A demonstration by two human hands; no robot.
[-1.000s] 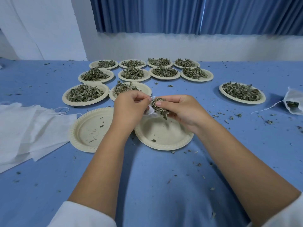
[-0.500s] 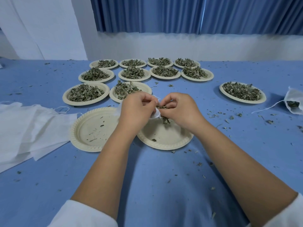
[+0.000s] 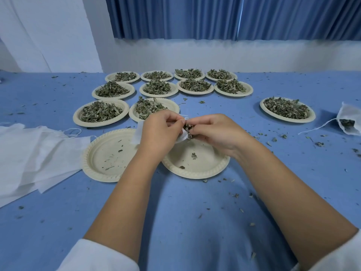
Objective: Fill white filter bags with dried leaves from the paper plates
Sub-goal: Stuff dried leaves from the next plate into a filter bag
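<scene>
Filter bag (image 3: 182, 136) is pinched by left hand (image 3: 160, 132), leaves (image 3: 188, 129) by right hand (image 3: 216, 132); loaded plates (image 3: 177, 108) are ranged above, open counter (image 3: 185, 212) below.

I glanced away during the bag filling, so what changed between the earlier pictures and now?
The right hand has pushed most of its leaf clump into the filter bag that the left hand holds; few leaves still show. The hands moved closer together, and a leaf bit dropped onto the plate beneath. The full plates, the empty-bag stack and the filled bag stayed put.
</scene>
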